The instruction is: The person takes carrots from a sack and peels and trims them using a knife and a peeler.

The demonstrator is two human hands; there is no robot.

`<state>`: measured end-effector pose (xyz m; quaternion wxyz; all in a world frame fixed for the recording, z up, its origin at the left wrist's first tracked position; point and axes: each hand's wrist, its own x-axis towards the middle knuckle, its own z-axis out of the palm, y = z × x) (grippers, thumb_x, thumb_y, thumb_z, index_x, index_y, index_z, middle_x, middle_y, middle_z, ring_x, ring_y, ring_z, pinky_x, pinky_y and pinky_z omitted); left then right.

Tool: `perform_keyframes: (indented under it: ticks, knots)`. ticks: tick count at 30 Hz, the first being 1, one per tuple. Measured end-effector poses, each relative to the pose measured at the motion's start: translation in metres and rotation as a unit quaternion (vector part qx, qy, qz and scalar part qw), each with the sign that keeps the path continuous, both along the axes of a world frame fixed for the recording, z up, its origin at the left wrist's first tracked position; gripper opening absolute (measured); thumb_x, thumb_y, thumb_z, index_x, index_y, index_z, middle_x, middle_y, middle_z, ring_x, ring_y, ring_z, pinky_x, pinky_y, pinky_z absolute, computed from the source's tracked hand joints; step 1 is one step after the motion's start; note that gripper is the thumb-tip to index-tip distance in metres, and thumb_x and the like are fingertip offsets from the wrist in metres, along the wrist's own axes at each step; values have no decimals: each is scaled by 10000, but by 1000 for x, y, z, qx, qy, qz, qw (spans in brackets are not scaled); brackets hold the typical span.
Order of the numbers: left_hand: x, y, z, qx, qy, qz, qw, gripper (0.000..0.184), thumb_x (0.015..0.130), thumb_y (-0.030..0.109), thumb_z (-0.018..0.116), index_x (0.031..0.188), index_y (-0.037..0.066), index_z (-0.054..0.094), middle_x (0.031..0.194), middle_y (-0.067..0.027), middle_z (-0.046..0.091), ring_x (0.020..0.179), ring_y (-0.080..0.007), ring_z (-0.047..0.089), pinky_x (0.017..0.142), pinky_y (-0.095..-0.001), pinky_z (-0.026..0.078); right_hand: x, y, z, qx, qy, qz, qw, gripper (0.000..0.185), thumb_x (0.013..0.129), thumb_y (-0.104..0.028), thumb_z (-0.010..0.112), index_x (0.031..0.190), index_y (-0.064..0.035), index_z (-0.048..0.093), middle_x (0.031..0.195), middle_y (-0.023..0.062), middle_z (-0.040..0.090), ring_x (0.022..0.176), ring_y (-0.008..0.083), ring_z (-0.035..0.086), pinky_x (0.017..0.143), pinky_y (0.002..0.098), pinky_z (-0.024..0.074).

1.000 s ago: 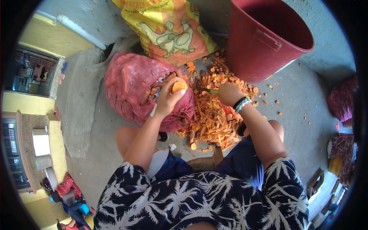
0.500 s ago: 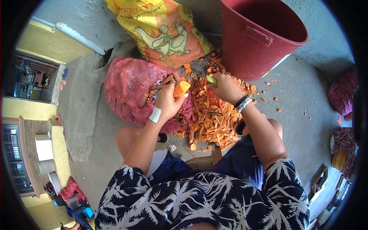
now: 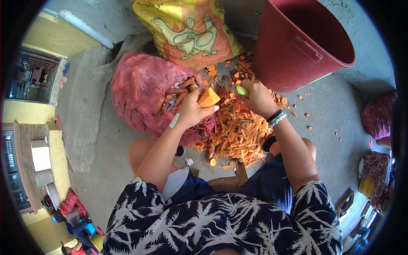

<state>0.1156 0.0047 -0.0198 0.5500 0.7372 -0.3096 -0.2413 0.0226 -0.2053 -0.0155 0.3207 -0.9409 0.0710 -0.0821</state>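
The person's left hand [image 3: 193, 111] pinches a peeled carrot [image 3: 208, 98] beside the mesh sack [image 3: 146, 91], while the right hand [image 3: 258, 100] wraps around a knife's green handle [image 3: 242, 91] above the peelings [image 3: 240, 138].

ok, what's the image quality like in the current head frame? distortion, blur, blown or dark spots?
Head view: strong fisheye, black ring around the edges, window and walls bowed at far left; white panel there nearly blown out; inside of the red bin in deep shadow; blade by the right hand smeared, probably motion; carrot fairly clear.
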Motion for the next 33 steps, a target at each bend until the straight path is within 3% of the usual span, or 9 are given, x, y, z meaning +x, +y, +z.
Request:
perform_keyframes:
  ticks: [3,6,10,15,21,24,25,28,33]
  knots:
    - [4,5,16,93,32,-5,995,330,704,122,711,972,16,551,862,0,575,767,-69,531,733,-222,432,8,3,1,12,-14,117,993,149,713,-117,636,772,-19,541,667,163,566,643,347,565,552,410,424]
    - [9,10,24,112,122,-16,986,267,690,101,705,910,19,578,820,9,585,728,-71,535,690,-229,435,14,12,1,-11,-14,148,989,128,687,-93,633,769,-38,551,664,143,572,648,332,571,549,407,434]
    - [16,19,-14,147,118,-46,981,245,632,153,723,780,-1,602,682,-22,576,611,-99,523,594,-279,409,19,19,-7,-41,-21,178,983,111,672,-63,621,755,-45,550,647,136,571,641,331,570,545,415,437]
    - [11,19,3,141,145,-69,977,223,649,153,716,777,12,599,674,-12,570,598,-98,520,582,-271,406,20,20,-6,-35,-33,198,979,115,657,-41,612,755,-37,552,625,143,558,626,337,566,535,418,427]
    - [-6,9,13,139,151,-84,975,267,674,222,715,800,16,600,698,-18,585,612,-100,535,589,-268,423,17,18,-15,-4,10,158,987,112,666,-60,610,764,-27,567,651,154,578,629,329,581,550,412,440]
    - [-26,3,19,153,98,-190,965,355,652,263,734,872,12,614,740,-56,623,676,-143,584,663,-276,449,22,7,-38,-50,218,7,975,168,743,-187,595,826,-41,598,706,145,610,681,315,607,634,421,483]
    - [-28,1,18,190,87,-181,961,343,667,246,727,892,13,615,763,-61,633,709,-144,592,684,-279,452,19,-4,-60,-99,218,-3,971,168,734,-181,598,834,-46,604,750,160,614,724,322,607,665,425,485]
    - [-16,1,23,123,69,-88,986,289,701,232,715,873,20,620,763,-62,636,702,-140,595,665,-292,457,21,-7,-61,-118,244,-21,962,198,767,-212,577,836,-31,614,760,156,627,715,306,628,634,406,506]
    - [-3,8,12,78,6,-35,996,303,708,244,716,845,0,602,751,-50,626,662,-116,576,632,-283,451,15,0,-22,-96,154,-70,981,180,768,-208,591,850,-50,612,759,163,620,711,326,616,634,414,497]
